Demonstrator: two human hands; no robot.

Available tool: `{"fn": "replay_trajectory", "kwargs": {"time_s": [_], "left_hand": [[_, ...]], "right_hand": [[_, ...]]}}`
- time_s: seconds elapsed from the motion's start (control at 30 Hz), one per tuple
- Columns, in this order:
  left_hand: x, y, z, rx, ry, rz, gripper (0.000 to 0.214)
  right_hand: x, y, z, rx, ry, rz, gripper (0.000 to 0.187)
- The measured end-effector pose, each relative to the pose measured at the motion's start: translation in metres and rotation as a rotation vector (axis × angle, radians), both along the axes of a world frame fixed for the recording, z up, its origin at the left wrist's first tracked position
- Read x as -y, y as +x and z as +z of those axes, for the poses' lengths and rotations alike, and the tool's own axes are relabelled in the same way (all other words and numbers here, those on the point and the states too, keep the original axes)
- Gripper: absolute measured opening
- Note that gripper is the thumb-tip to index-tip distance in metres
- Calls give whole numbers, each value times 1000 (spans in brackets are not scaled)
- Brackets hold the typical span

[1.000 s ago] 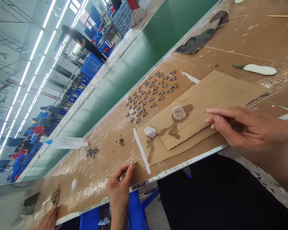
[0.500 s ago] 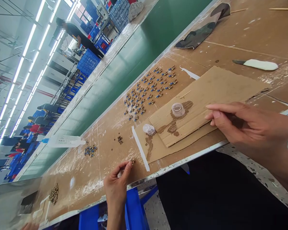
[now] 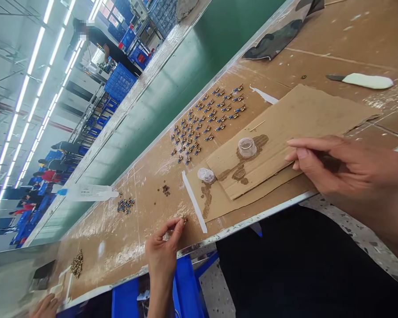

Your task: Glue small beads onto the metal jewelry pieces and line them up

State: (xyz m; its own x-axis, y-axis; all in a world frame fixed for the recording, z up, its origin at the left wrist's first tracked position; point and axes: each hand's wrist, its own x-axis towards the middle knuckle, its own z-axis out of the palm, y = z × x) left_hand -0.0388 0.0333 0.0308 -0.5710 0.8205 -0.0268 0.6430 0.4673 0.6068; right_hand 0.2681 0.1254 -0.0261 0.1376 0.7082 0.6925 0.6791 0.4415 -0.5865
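Observation:
My left hand (image 3: 164,247) is closed in a pinch on a small gold-coloured piece (image 3: 185,219), close to the table's front edge. My right hand (image 3: 351,172) hovers over the near edge of a cardboard sheet (image 3: 305,110); thumb and forefinger are pressed together, and anything between them is too small to make out. On the cardboard are a clear small cup (image 3: 247,147), wet brown stains and a thin wooden stick (image 3: 258,126). A second whitish clear cup (image 3: 206,176) sits on the lower sheet. Several small blue-and-gold pieces (image 3: 209,138) stand in rows behind.
A white strip (image 3: 195,203) lies beside the cardboard. Leftward are small dark rings (image 3: 166,191), a blue-and-gold pile (image 3: 125,205), a white bottle (image 3: 91,193) and a gold pile (image 3: 76,264). A white-handled knife (image 3: 368,81) and camouflage cloth (image 3: 278,42) lie right. Another person's hand (image 3: 45,305) shows lower left.
The view has shifted slightly. Both hands keep nearly the same pose, the left still pinching its small piece. More of the other person's hand shows at lower left.

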Motion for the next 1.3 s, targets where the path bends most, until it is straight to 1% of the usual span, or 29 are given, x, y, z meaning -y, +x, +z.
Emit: {"fn": "replay_trajectory", "kwargs": {"time_s": [0.1,0.23,0.47,0.8,0.9,0.97,1.0,1.07,1.1,1.13,1.2,1.27,1.3], "left_hand": [[-3,0,3,-65,-20,-39,24],[-6,3,7,-127,-39,-90,23],[-10,6,9,-169,-45,-152,20],[-17,5,15,-271,-129,-266,21],[-16,4,17,-245,-141,-253,21],[-11,7,17,-187,-99,-184,23],[-7,10,16,-137,-54,-128,24],[3,21,12,8,77,7,27],[8,28,9,105,150,70,29],[12,35,6,217,208,118,30],[19,51,-1,453,284,179,32],[24,67,-7,647,323,219,33],[25,74,-8,709,342,243,33]], "right_hand": [[0,0,1,25,16,-11,15],[-1,0,2,9,9,17,15],[-1,2,1,1,18,20,16],[-2,1,2,13,18,16,14],[-2,3,3,-35,40,19,16],[2,4,6,-72,54,51,19],[5,2,8,-85,55,84,20],[15,-7,14,-108,19,221,20],[21,-14,16,-145,-10,334,19],[27,-24,19,-193,-73,482,18],[37,-45,20,-300,-159,705,13],[43,-64,19,-362,-200,852,10],[44,-70,17,-370,-201,891,11]]}}
